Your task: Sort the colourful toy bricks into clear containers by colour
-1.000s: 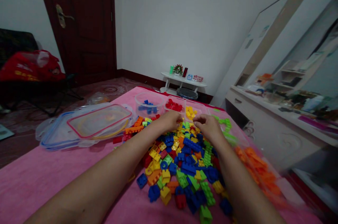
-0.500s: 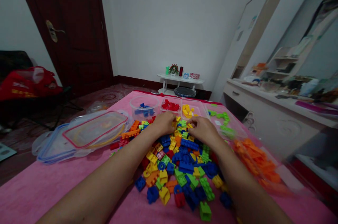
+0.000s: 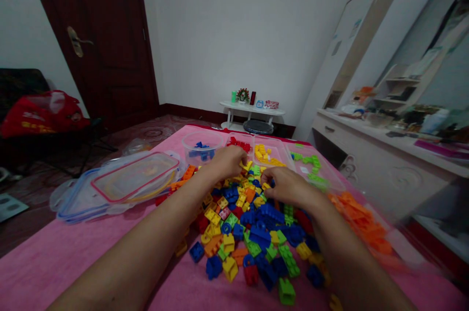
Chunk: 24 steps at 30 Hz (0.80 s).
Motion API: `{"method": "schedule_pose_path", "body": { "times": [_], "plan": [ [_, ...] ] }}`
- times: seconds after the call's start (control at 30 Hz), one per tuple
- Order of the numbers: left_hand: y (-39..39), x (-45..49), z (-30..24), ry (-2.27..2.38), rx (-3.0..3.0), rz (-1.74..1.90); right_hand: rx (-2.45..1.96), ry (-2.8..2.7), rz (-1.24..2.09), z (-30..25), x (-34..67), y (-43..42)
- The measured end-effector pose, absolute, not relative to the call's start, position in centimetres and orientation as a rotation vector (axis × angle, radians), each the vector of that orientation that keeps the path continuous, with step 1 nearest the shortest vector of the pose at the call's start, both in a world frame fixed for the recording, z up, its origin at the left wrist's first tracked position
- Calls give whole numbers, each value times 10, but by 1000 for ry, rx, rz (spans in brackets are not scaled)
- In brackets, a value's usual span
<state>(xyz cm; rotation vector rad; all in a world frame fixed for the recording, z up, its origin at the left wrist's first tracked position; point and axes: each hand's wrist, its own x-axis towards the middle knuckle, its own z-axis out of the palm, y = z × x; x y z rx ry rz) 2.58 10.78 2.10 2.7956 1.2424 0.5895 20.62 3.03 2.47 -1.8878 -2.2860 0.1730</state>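
Note:
A heap of coloured building bricks [image 3: 252, 225] lies on a pink cloth [image 3: 54, 257]. My left hand [image 3: 229, 160] is raised at the far edge of the heap with its fingers curled and pinched on a yellow brick [image 3: 245, 166]. It hovers near the clear tubs of red bricks [image 3: 240, 144] and yellow bricks [image 3: 266, 154]. Resting on the heap's far side is my right hand [image 3: 287, 185], with fingers bent down among the bricks. What it grips, if anything, is hidden.
A round tub of blue bricks [image 3: 201, 147], a tub of green bricks [image 3: 311, 167] and one of orange bricks [image 3: 361, 223] flank the heap. Stacked clear lids [image 3: 120, 184] lie at left. A white dresser [image 3: 384, 164] stands right; a dark door [image 3: 98, 42] is behind.
My left hand has lifted off the heap and moved away toward the tubs with a yellow brick. My right hand has slid slightly nearer over the heap.

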Motion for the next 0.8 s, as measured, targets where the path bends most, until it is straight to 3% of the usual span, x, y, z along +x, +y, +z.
{"method": "schedule_pose_path", "body": {
  "times": [0.23, 0.47, 0.8],
  "plan": [
    [109, 5, 50, 1096, 2664, 623, -1731, -2335, 83, 7, 185, 32],
    [88, 9, 50, 746, 2614, -3, -1852, -2420, 79, 1, 183, 33],
    [59, 40, 47, 1335, 2837, -299, -1819, -2303, 45, 0, 187, 34]
  ]
}}
